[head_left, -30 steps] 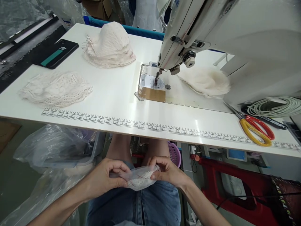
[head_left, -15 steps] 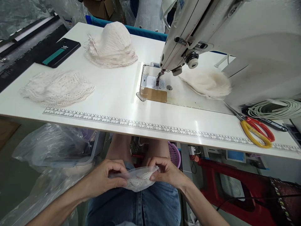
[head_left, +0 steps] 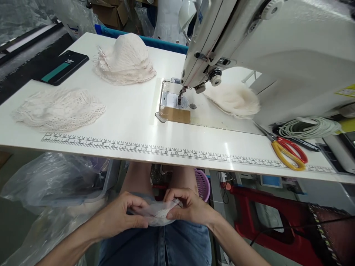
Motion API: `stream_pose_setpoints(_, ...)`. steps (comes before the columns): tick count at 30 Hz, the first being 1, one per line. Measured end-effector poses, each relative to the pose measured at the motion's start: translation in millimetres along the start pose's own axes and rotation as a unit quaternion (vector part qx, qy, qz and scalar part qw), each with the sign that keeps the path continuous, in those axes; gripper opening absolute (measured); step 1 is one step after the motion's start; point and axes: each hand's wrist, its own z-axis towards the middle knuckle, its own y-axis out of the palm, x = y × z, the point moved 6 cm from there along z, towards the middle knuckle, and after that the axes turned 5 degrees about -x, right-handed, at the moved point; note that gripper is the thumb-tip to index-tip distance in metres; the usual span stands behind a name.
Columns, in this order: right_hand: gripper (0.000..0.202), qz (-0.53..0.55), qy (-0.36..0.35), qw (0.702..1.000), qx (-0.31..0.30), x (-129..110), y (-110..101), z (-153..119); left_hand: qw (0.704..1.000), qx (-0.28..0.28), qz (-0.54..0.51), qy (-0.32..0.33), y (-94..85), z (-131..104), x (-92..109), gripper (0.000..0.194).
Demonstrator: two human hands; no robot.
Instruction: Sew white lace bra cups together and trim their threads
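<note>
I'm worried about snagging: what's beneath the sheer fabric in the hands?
Blue denim shows past the lower edge of the sheer fabric; what lies directly beneath is mostly covered.

In front of the white sewing machine (head_left: 266,44) and lower than it, the left hand (head_left: 123,216) and right hand (head_left: 188,208) pinch a sheer, lace-patterned fabric piece (head_left: 161,218). Left of the machine lie a domed fabric stack (head_left: 127,61), flat lace (head_left: 61,111) and a black phone (head_left: 62,72); before its right end, red-and-yellow-handled scissors (head_left: 280,151).
</note>
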Motion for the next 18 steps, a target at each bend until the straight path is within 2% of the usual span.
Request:
stream_pose_setpoints(9,0.028,-0.022,0.001,1.0,0.001,-1,2,-1,0.998,0.026,0.059,-0.012,7.6,11,6,0.017)
stream_pose_setpoints(14,0.029,-0.021,0.007,1.0,0.017,2,0,1,0.996,0.044,0.076,-0.017,5.1,12,1,0.02)
stream_pose_setpoints(18,0.035,-0.015,0.028,0.999,-0.005,4,3,3,0.997,0.038,0.06,-0.02,5.5,12,-4,0.019)
